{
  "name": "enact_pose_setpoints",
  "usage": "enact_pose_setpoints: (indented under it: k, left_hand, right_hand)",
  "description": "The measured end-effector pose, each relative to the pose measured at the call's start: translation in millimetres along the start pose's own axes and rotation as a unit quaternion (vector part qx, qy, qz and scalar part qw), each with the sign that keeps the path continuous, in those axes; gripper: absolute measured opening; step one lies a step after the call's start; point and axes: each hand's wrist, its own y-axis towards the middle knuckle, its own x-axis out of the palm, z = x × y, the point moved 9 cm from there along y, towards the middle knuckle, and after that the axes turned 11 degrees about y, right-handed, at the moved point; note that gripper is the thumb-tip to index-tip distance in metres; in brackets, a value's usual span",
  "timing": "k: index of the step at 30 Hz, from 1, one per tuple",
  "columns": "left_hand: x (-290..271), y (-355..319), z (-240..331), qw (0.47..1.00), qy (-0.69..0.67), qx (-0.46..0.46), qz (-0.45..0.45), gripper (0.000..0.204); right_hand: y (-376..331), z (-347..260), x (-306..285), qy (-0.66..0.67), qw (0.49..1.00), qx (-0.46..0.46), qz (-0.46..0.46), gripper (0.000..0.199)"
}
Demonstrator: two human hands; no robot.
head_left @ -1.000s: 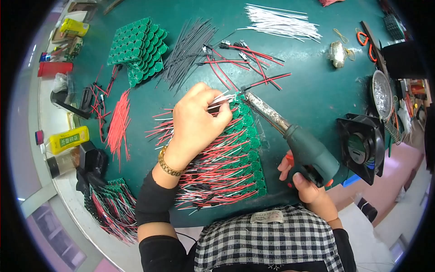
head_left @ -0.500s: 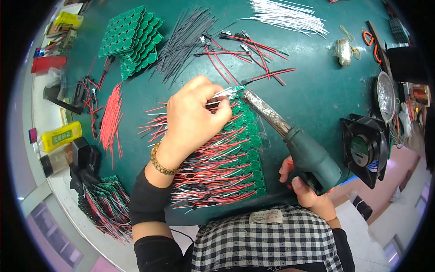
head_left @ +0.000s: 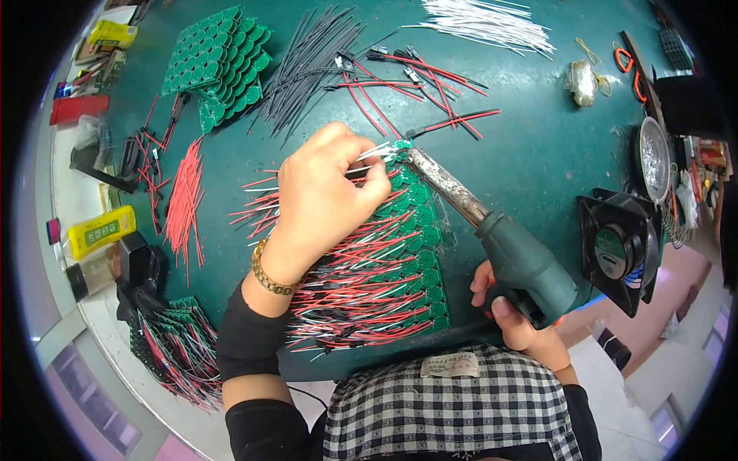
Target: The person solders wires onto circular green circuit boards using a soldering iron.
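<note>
My left hand (head_left: 327, 180) is closed in a pinch on a white wire (head_left: 373, 151) whose end meets the far end of the green circuit board (head_left: 432, 265). In my right hand (head_left: 519, 329) is a soldering gun (head_left: 530, 265) with a dark green body and a scorched metal barrel. Its tip touches or nearly touches the board beside the white wire's end; solder there is too small to make out. Rows of red, white and black wires (head_left: 357, 288) fan out leftward from the board, partly hidden under my left hand and wrist.
Stacked green circuit boards (head_left: 204, 61), black wires (head_left: 311, 69), white wires (head_left: 488, 27) and connector leads (head_left: 430, 84) lie at the back. Red wires (head_left: 184, 196) lie left. Rightward are a black fan (head_left: 619, 250), a metal dish (head_left: 653, 161) and orange-handled scissors (head_left: 624, 61).
The whole view has shifted slightly. My left hand keeps its pinch on the white wire, and the soldering gun's tip stays at the board's far end.
</note>
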Motion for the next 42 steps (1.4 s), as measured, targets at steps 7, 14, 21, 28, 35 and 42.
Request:
enact_pose_setpoints:
  k: [7, 14, 21, 28, 35, 42]
  left_hand:
    - [2, 2, -1, 1.000, -0.003, -0.014, -0.011, 0.007]
    - [0, 1, 3, 1.000, 0.000, 0.017, -0.001, 0.005]
    - [2, -2, -1, 1.000, 0.007, -0.003, -0.014, 0.008]
    - [-1, -4, 1, 0.995, -0.090, -0.024, -0.029, 0.011]
    - [2, -8, 14, 0.999, -0.031, 0.012, -0.042, 0.012]
    - [6, -10, 15, 0.999, -0.003, 0.012, -0.032, 0.011]
  right_hand:
    - [1, -19, -1, 0.055, 0.993, -0.107, -0.001, 0.024]
    - [-3, -14, -6, 0.148, 0.985, -0.087, 0.018, 0.046]
    - [-7, -13, -14, 0.162, 0.980, -0.068, 0.092, 0.064]
    - [-18, -7, -23, 0.162, 0.980, -0.063, 0.098, 0.066]
    - [-22, -2, -7, 0.135, 0.989, -0.053, -0.029, 0.035]
    - [-23, 10, -10, 0.064, 0.998, -0.003, 0.007, 0.054]
